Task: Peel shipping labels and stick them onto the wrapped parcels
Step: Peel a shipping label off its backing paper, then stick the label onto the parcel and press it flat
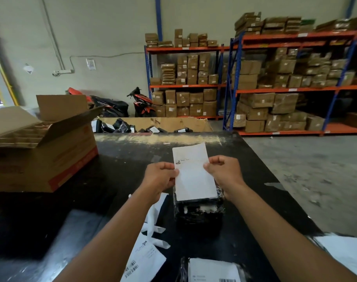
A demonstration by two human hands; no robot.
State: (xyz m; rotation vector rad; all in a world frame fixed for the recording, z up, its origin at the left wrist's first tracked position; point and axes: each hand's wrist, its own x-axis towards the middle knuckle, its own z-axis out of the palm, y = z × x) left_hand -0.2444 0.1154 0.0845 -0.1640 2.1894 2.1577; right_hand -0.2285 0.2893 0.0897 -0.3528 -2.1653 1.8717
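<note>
I hold a white shipping label upright over the black table. My left hand pinches its left edge and my right hand pinches its right edge. Just below and behind the label's lower end lies a black wrapped parcel. A second wrapped parcel with a label stuck on it sits at the near edge. Loose labels and strips of backing paper lie to the left of the parcels.
An open cardboard box with dividers stands on the table's left. A large carton holding several black parcels sits beyond the far edge. Shelves stacked with boxes and a parked scooter line the back wall. White sheets lie at the right.
</note>
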